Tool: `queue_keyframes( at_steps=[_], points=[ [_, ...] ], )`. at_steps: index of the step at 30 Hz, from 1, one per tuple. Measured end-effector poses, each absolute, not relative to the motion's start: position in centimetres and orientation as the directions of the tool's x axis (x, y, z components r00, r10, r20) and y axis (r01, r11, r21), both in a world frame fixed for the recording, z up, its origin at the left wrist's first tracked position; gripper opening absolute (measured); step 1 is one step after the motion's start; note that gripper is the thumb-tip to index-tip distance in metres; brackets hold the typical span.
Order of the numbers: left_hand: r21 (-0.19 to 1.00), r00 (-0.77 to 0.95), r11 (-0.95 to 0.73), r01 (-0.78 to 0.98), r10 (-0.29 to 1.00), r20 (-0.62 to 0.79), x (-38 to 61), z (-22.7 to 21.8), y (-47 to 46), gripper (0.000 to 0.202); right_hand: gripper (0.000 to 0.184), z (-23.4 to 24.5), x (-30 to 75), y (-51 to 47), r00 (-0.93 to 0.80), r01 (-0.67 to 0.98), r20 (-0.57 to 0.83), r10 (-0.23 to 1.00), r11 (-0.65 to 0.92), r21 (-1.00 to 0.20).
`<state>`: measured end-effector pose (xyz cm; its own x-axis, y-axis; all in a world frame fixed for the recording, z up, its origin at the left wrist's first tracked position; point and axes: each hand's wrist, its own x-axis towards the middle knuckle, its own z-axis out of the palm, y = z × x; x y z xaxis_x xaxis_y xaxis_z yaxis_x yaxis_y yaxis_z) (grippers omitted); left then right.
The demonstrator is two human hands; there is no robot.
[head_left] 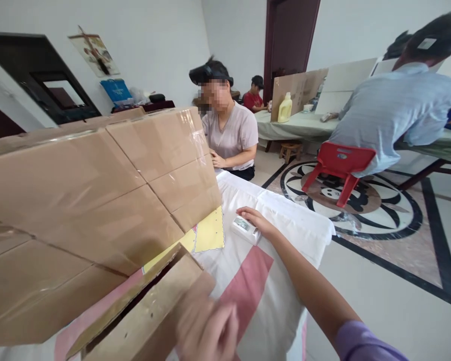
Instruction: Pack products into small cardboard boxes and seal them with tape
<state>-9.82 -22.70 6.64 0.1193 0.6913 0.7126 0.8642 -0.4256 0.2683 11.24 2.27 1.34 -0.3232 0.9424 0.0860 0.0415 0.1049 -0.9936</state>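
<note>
My right hand (252,219) reaches out over the cloth-covered table and grips a small white box (244,230) along its far right side. The box has a dark, greenish picture or window on top; what it holds is hidden. Low in the view, my left hand (208,323) is smeared by motion, so its fingers do not show clearly. It is beside the right end of a long brown cardboard box (150,313) with a dark gap along its top. Whether it touches that box I cannot tell.
A tall cardboard partition (97,200) stands along the left, with a yellow sheet (210,230) at its foot. A person (231,130) is at the table's far side. Another sits on a red chair (342,163) at right. The white cloth (304,215) hangs over the table edge.
</note>
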Motion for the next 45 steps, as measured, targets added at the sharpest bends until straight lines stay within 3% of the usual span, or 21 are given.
queue_keyframes(
  at_steps=[1, 4, 7, 13, 16, 22, 24, 27, 29, 31, 33, 35, 39, 45],
  points=[
    [0.275, 0.168, -0.449, 0.850, 0.727, 0.666, -7.8, 6.3, -20.3, 0.029, 0.037, 1.1, 11.2, 2.2, -0.348, 0.002, 0.092, 0.933, 0.099, -0.995],
    [0.278, 0.164, -0.277, 0.920, 0.914, 0.370, -4.1, 5.2, -12.9, 0.054, 0.046, 0.6, 11.1, 2.2, -0.450, -0.131, 0.129, 0.884, 0.077, -0.988],
    [0.222, 0.194, -0.231, 0.947, 0.965, 0.176, -3.5, 4.3, -8.5, 0.063, 0.049, 0.1, 11.2, 2.2, -0.488, -0.184, 0.150, 0.860, 0.067, -0.981],
    [0.188, 0.140, -0.165, 0.968, 0.980, 0.138, -3.7, 2.4, -8.3, 0.066, 0.050, 0.2, 11.2, 2.2, -0.491, -0.136, 0.144, 0.859, 0.087, -0.987],
    [0.234, 0.128, -0.156, 0.960, 0.983, 0.129, -3.4, 2.0, -8.5, 0.063, 0.049, 0.3, 11.2, 2.2, -0.490, -0.137, 0.135, 0.861, 0.076, -0.988],
    [0.604, -0.013, -0.089, 0.792, 0.987, 0.162, -3.1, 1.8, -9.2, 0.041, 0.048, 0.1, 11.1, 2.3, -0.499, -0.169, 0.135, 0.856, 0.056, -0.984],
    [0.777, -0.055, -0.022, 0.629, 0.996, 0.072, -2.8, 2.0, -9.4, 0.031, 0.048, 0.0, 11.1, 2.4, -0.496, -0.167, 0.132, 0.859, 0.054, -0.984],
    [0.966, -0.035, 0.158, 0.205, 0.987, -0.154, -2.4, 2.4, -9.3, 0.035, 0.048, -0.2, 11.1, 2.5, -0.479, -0.163, 0.131, 0.868, 0.058, -0.985],
    [0.937, 0.024, 0.342, -0.071, 0.940, -0.342, -2.1, 2.9, -9.1, 0.049, 0.048, -0.2, 11.0, 2.5, -0.471, -0.161, 0.143, 0.871, 0.074, -0.984],
    [0.825, 0.115, 0.488, -0.285, 0.872, -0.476, -1.9, 3.7, -9.0, 0.059, 0.049, -0.1, 11.0, 2.4, -0.467, -0.161, 0.159, 0.870, 0.094, -0.983],
    [0.689, 0.181, 0.562, -0.457, 0.818, -0.547, -1.8, 4.6, -8.9, 0.054, 0.050, 0.1, 11.0, 2.4, -0.462, -0.161, 0.168, 0.871, 0.104, -0.982],
    [0.574, 0.205, 0.587, -0.570, 0.779, -0.593, -1.7, 5.5, -8.6, 0.036, 0.050, 0.2, 11.0, 2.3, -0.453, -0.159, 0.169, 0.875, 0.108, -0.981],
    [0.509, 0.196, 0.594, -0.624, 0.749, -0.633, -1.1, 6.2, -7.4, 0.011, 0.050, 0.3, 11.0, 2.1, -0.441, -0.157, 0.168, 0.882, 0.108, -0.982],
    [0.532, 0.108, 0.573, -0.624, 0.737, -0.667, 0.2, 5.4, -6.0, 0.016, 0.051, 0.1, 10.8, 2.3, -0.419, -0.170, 0.161, 0.894, 0.097, -0.981]
  ],
)
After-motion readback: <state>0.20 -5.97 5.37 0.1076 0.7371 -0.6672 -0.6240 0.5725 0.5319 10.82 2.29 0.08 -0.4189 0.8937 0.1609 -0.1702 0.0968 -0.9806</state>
